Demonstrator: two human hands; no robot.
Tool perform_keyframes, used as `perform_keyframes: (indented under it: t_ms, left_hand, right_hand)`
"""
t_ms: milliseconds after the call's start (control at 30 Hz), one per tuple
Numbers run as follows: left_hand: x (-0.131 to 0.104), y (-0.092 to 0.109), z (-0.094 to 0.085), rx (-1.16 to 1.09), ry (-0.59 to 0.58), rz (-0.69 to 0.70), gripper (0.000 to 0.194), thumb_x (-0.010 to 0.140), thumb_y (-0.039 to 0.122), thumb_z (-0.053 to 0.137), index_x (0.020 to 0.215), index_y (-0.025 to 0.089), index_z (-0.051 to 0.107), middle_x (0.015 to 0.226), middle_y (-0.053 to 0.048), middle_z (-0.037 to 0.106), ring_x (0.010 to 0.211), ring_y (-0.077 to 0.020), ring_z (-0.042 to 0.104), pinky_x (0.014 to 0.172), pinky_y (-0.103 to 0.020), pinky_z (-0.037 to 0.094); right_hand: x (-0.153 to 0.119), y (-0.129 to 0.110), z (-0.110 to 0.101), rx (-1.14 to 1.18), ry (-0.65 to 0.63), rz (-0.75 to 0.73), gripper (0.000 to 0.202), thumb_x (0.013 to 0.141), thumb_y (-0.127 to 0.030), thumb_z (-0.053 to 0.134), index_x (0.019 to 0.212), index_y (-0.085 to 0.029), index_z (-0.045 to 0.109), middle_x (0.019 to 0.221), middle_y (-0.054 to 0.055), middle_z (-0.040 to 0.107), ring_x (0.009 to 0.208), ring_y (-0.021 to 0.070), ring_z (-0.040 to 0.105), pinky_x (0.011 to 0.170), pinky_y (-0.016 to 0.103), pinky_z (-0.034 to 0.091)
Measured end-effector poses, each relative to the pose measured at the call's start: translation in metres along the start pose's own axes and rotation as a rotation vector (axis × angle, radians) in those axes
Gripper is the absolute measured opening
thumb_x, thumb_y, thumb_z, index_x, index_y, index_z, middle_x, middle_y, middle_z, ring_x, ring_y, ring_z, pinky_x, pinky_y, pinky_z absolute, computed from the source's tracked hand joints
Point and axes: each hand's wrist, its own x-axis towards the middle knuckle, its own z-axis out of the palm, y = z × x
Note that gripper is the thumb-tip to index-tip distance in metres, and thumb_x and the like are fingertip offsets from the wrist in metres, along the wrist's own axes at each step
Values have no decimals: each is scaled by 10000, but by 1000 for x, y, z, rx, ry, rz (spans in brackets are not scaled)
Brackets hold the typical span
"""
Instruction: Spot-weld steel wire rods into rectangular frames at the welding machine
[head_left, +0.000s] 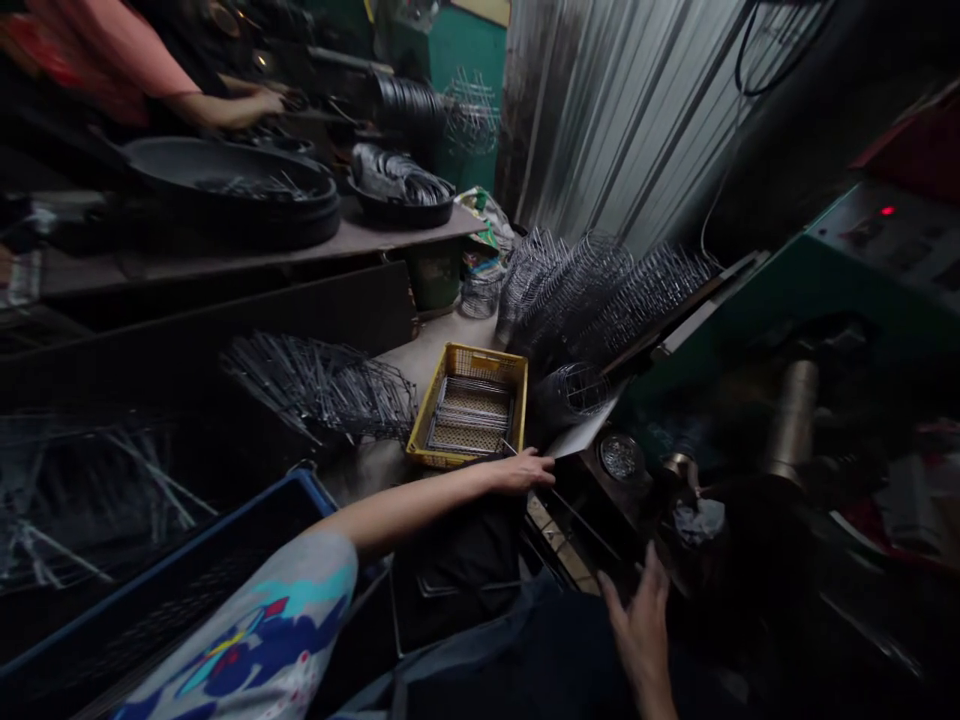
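My left hand [525,472] reaches forward just past the near right corner of a yellow crate [429,405]. Its fingers are curled round a thin metal rod, which slants down to the right. Bent metal wires [472,412] lie in the crate. Lower right, my right hand [641,620] is raised with thumb and fingers apart, slightly blurred, holding nothing. Beyond it stands a small round container [620,455] of small metal pieces. A bent wire piece [465,588] rests on the dark cloth near my lap.
Wire bundles [322,385] lie left of the crate, and wire racks [600,290] stand behind it. A blue crate [300,490] is lower left. At the upper left, a person's hand [262,103] is over a bench [375,238] with black pans. A green machine [787,290] stands right.
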Motion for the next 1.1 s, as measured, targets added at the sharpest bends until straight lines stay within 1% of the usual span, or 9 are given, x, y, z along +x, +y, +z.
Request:
perform_keyframes:
  t_ms: [133,267,433,500,767,867,967,1033,1100]
  left_hand:
    - [-3,5,11,25,-42,-14,163,833,95,542,878,203,656,1058,-54,606,925,-207,577,986,-451,355]
    - [1,-3,15,88,-90,-157,159,822,89,565,896,165,683,1050,-133,637,989,-294,588,962,-578,347]
    - [4,-7,18,124,-144,-345,258,830,169,610,1080,166,674,1070,-196,645,988,-343,619,871,-589,419]
    - [1,-8,17,120,-155,-391,281,838,201,615,1114,171,661,1068,-197,649,985,-344,632,848,-558,448]
    - [-25,-11,8,110,-90,-474,391,846,179,590,1237,177,603,1130,-199,644,1036,-342,626,857,-504,486]
    - [-31,-8,4,96,-27,-500,594,807,164,637,1386,196,507,1235,-208,606,1108,-352,600,889,-484,484]
    - [-34,-1,-5,87,102,-532,895,773,119,666,1551,255,243,1513,-237,356,1317,-395,444,970,-494,438]
    - [-35,6,-14,92,207,-563,956,796,135,660,1577,268,125,1612,-228,129,1438,-421,241,1046,-532,359]
    - [-37,14,-25,84,309,-563,903,828,160,643,1574,268,146,1633,-197,61,1477,-415,94,1098,-584,257]
  right_hand:
    - [10,-9,15,131,-271,-43,649,912,-661,415,1264,-143,583,1231,170,621,1145,324,595,982,393,480]
    - [11,-26,43,81,-353,-49,546,989,-552,267,1018,-179,665,908,123,700,848,282,681,768,339,522]
    - [8,-42,59,-423,-444,19,446,1018,-289,251,1237,-167,620,917,178,714,858,338,700,721,389,505]
    - [4,-44,56,-517,-487,14,413,1029,-245,268,1217,-183,630,908,175,719,850,332,707,704,373,503]
    - [-2,-48,37,-572,-349,7,328,1053,-250,351,1086,-218,675,846,105,727,753,265,711,598,276,451]
    - [-1,-52,24,-569,-308,36,334,1056,-270,345,1112,-215,670,843,87,732,738,261,713,569,263,446]
    - [-1,-56,-7,-489,-185,-34,377,1048,-308,323,1171,-208,665,921,86,741,785,259,719,602,266,488]
    - [-6,-60,-34,-393,-115,-172,423,1048,-361,296,1180,-212,669,1015,73,737,848,246,720,646,260,523]
    - [-13,-63,-66,-345,-54,-307,453,1049,-413,291,1151,-224,690,1067,49,730,889,226,720,665,239,548]
